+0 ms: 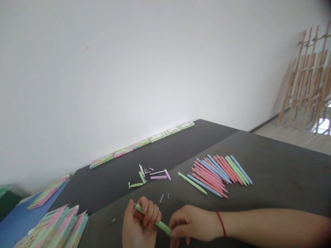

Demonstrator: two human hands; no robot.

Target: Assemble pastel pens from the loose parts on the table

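A light green pen is held between both hands near the bottom edge. My left hand is closed, its fingers wrapped round the pen's upper part. My right hand, with a red thread on its wrist, pinches the pen's lower end. Ahead on the dark grey table lies a row of several pastel pens in pink, blue, green and purple. A scatter of loose pen parts lies to their left.
Flat pastel boxes line the table's far edge by the white wall. More packs are stacked at the lower left on a blue surface. Wooden frames lean against the wall at the right.
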